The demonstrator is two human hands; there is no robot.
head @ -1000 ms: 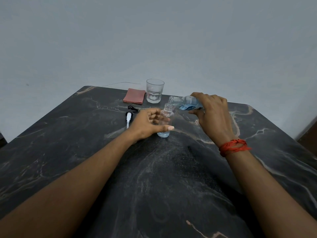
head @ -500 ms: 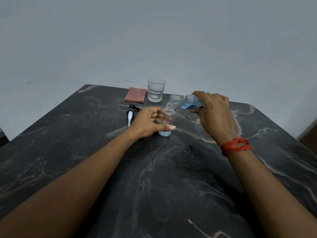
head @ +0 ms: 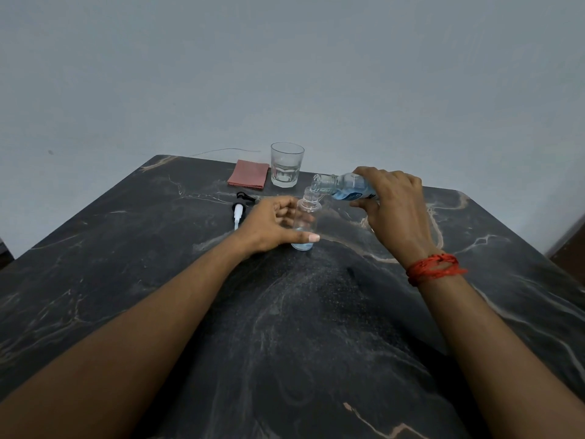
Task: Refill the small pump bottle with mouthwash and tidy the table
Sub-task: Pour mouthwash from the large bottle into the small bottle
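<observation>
A small clear bottle [head: 305, 218] stands upright on the dark marble table [head: 158, 280], uncapped, with a little blue liquid at its bottom. My left hand [head: 272, 224] wraps around it, thumb across the front. My right hand [head: 392, 204] holds the mouthwash bottle [head: 343, 186] tipped nearly level, its open mouth resting over the small bottle's neck. The pump head [head: 240, 209], black with a white tube, lies on the table left of my left hand.
A clear drinking glass [head: 286, 169] stands near the far edge, with a folded pink cloth [head: 248, 178] to its left. A grey wall rises behind the table. A red thread band circles my right wrist [head: 433, 267].
The mouthwash bottle stays tipped over the small bottle. A little more blue liquid shows at the small bottle's bottom. Both hands hold nearly still.
</observation>
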